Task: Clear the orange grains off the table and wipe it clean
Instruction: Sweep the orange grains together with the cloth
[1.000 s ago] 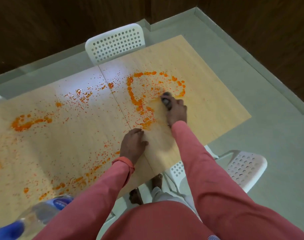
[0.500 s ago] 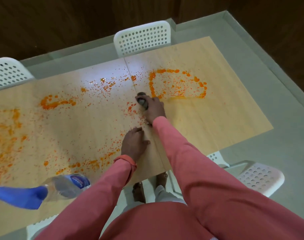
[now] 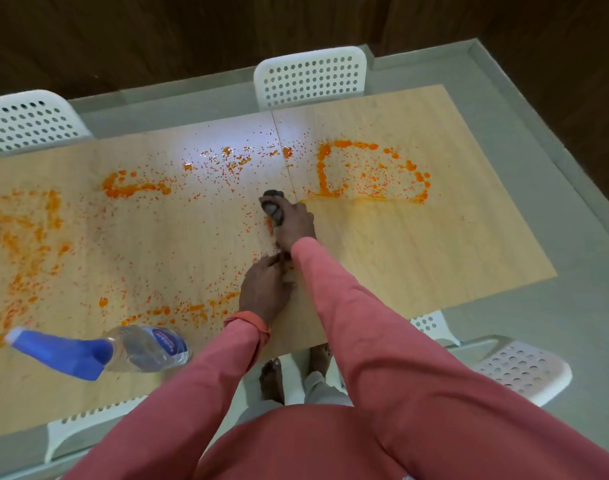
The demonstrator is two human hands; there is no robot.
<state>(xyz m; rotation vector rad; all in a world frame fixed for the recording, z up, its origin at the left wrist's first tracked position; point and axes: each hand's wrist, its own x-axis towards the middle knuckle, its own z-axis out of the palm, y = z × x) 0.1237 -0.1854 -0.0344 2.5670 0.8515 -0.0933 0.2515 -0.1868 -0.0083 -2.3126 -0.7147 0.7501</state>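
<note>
Spray bottle (image 3: 98,349) lies at 8 o'clock, nozzle toward 9. Right hand (image 3: 292,223) fingers grip dark cloth (image 3: 273,206); left hand (image 3: 265,289) fingers pressed together on table (image 3: 417,258) among orange grains (image 3: 372,174).

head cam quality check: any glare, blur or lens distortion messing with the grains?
Head view: a white glare patch on the table washes out the orange grains near the far edge. The spray bottle at lower left is smeared by blur. Wide-angle bending curves the table edges and the white chair. The right hand and its dark cloth are fairly sharp.
</note>
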